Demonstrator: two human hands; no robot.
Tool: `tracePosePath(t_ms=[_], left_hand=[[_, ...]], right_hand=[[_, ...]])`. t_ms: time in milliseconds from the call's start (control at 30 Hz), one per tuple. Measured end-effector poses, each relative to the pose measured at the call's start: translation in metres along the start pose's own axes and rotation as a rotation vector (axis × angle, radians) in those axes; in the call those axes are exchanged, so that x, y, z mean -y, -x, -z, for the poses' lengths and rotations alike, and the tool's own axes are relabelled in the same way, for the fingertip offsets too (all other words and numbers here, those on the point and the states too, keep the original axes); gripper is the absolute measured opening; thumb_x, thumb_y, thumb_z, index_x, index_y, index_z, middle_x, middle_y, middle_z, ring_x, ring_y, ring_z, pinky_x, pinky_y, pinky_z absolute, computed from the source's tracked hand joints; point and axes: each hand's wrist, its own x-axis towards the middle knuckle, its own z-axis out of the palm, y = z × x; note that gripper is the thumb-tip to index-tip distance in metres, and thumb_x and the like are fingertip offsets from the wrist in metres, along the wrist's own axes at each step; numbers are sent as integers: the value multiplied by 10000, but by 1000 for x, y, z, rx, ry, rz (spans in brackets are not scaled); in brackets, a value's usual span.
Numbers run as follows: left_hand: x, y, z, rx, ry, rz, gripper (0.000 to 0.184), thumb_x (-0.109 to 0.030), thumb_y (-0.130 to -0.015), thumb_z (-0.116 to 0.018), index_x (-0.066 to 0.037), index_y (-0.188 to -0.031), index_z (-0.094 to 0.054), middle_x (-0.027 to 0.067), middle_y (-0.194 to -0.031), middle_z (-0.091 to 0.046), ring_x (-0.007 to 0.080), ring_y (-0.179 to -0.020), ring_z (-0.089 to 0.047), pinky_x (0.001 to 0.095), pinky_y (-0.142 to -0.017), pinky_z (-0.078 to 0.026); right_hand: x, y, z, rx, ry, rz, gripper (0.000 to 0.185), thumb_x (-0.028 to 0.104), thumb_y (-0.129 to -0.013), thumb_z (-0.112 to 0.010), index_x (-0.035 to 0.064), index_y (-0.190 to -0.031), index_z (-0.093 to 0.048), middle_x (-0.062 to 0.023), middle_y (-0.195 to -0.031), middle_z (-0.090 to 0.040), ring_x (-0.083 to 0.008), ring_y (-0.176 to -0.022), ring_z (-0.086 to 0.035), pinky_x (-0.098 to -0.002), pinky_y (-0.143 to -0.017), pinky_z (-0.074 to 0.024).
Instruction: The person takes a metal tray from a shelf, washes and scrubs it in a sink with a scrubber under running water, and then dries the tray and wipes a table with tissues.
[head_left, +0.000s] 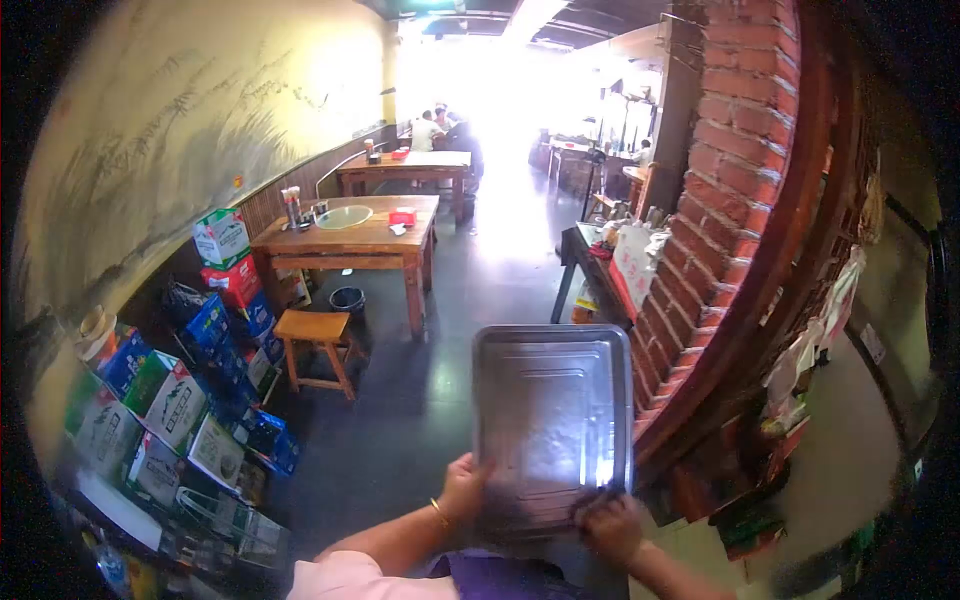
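A dark, shallow rectangular tray [545, 425] with a raised rim is held up in front of me, its inside facing me. My left hand [464, 488], a gold-coloured bracelet at its wrist, is closed on the tray's lower left edge. At the lower right corner, my right hand [612, 528] has its fingers curled in against the tray. A small dark patch shows at those fingertips; blur hides whether it is a cloth or just shadow. Light glints off the tray near this hand.
On the left are stacked drink cartons [170, 400], a wooden stool [315, 335], a bin [347, 301] and a wooden table [400, 245]. A brick pillar [715, 190] and side table [590, 265] stand right. People [428, 130] sit far back.
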Motion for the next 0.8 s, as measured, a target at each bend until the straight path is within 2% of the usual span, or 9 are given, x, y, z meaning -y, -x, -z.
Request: tracePosePath(t_ms=[67, 167, 300, 433, 467, 533, 633, 733, 800], left_hand=[[-50, 11, 32, 20, 80, 98, 307, -297, -903, -658, -34, -1045, -592, 33, -923, -638, 113, -783, -594, 278, -697, -498], [-78, 12, 78, 36, 138, 334, 371, -340, -919, -618, -29, -1117, -575, 93, -1043, -630, 179, -918, -609, 359, -815, -506], [-80, -8, 132, 265, 405, 608, 613, -557, -938, -448, -46, -1269, -516, 132, -1218, -587, 295, -1083, -576, 483, -955, -446], [-45, -11, 171, 161, 654, 607, 816, -693, -905, -292, -86, -1450, -298, 154, -1483, -329, 332, -1297, -404, 523, -1037, -361], [-31, -4, 172, 50, 504, 538, 846, -703, -900, -285, -103, -1488, -181, 150, -1523, -238, 333, -1314, -373, 539, -1050, -337], [66, -6, 210, -437, 284, 511, 874, -723, -884, -258, -107, -1497, -168, 145, -1439, -348, 306, -1200, -454, 561, -1021, -290], [91, 31, 229, -527, 500, 674, 956, -801, -822, -216, -72, -1427, -341, 161, -1163, -556, 317, -920, -459, 655, -1027, -185], [78, 60, 232, -214, 687, 547, 984, -811, -821, -173, -30, -1338, -476, 184, -1313, -525, 382, -1209, -456, 611, -1090, -179], [7, 72, 197, -219, 610, 543, 981, -802, -829, -156, -33, -1362, -449, 180, -1403, -440, 379, -1319, -348, 526, -1121, -189]], right_hand=[[-4, -21, -6, 9, 71, 148, 124, 266, -671, -660, 177, -714, -586, 13, -703, -579, -175, -735, -581, -380, -867, -444], [22, -57, -1, 125, -64, 311, 196, 204, -696, -585, 198, -891, -604, 21, -692, -553, -166, -706, -594, -315, -632, -470], [70, -98, 12, 222, -190, 308, 102, 251, -752, -635, 176, -732, -568, 18, -624, -542, -179, -619, -597, -313, -644, -468], [83, -135, 36, 433, -513, -99, 212, 292, -798, -689, 109, -776, -586, -94, -722, -618, -247, -653, -620, -353, -593, -455], [78, -137, 36, 408, -727, -238, 210, 255, -840, -648, 65, -781, -579, -97, -702, -608, -209, -607, -587, -323, -573, -430], [83, -134, 39, 430, -1063, -517, 214, 240, -854, -625, 48, -777, -571, -57, -686, -584, -158, -600, -553, -293, -567, -421], [83, -126, 45, 442, -1387, -694, 199, 214, -883, -586, 17, -862, -601, 13, -719, -567, -93, -670, -526, -273, -595, -436], [90, -124, 60, 349, -1548, -843, 106, 133, -849, -564, 44, -794, -582, 6, -674, -548, -81, -582, -491, -235, -540, -390], [79, -116, 50, 266, -1648, -859, 102, 131, -837, -587, 30, -837, -605, -6, -691, -572, -93, -576, -511, -231, -539, -399]])
